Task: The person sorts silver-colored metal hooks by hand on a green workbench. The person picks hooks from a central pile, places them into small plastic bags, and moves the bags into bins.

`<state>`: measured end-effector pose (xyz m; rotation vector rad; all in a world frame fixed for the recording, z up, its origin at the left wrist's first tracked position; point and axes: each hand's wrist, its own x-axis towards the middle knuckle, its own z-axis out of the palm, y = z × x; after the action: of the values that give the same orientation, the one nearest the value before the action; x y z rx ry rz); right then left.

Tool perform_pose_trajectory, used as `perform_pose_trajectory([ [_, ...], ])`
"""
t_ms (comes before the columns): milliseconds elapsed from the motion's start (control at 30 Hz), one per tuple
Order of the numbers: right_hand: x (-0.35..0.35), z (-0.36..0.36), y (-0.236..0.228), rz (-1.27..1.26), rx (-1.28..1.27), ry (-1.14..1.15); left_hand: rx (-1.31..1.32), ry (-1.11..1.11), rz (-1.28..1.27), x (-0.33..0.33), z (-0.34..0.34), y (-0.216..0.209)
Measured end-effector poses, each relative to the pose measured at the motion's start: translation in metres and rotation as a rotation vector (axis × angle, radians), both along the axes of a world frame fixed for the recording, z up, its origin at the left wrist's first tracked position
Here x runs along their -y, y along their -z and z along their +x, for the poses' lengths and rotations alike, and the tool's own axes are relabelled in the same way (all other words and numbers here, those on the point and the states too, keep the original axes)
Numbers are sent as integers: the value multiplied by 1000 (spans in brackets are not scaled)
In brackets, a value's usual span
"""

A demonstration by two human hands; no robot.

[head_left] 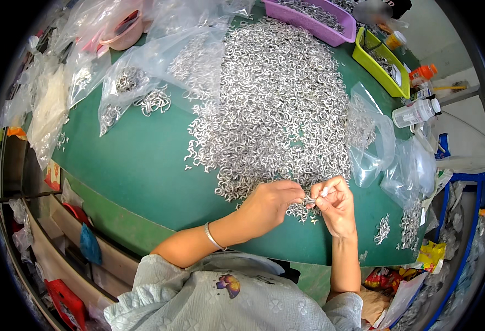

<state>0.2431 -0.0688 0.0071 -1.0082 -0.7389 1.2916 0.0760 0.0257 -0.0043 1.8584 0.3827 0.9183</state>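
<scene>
Grey clothing (181, 302) is nearest, while left hand (267, 204) and right hand (338, 208) pinch silvery pieces (309, 201) over the green surface (137, 165).

Before you is a green table (126, 165). From its middle toward the far edge spreads your heap of curved metal pieces (275, 99). A clear bag (107, 107) lies toward the left edge, a small pile (383, 229) near your near right corner. Toward the far edge you have a purple tray (304, 23); a lime tray (376, 70) and a bottle (412, 113) stand toward the right edge.
</scene>
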Motion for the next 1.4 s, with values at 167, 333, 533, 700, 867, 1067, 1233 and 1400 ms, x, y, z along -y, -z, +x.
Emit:
perform_pose_trajectory([
  [167, 1, -4, -6, 21, 211, 24, -150, 85, -293, -7, -3, -13],
  [333, 1, -7, -18, 86, 418, 52, -120, 65, -412, -1, -2, -13],
  [533, -4, -19, -37, 373, 1154, 129, 32, 38, -446, 1, 0, -10],
  [700, -3, -20, -29, 516, 1344, 209, 31, 23, -343, 3, 1, -14],
  [867, -3, -24, -25, 574, 1405, 292, 62, 1, -240, 4, 2, -12],
  [1067, -1, -12, -23, 636, 1366, 210, 49, 121, -295, -4, 1, -9],
  [1233, -5, -3, -30, 631, 1224, 119, 49, 247, -537, -6, -2, -11],
  [1400, -8, -1, -30, 615, 1201, 79, -32, 164, -405, -5, -3, -12],
])
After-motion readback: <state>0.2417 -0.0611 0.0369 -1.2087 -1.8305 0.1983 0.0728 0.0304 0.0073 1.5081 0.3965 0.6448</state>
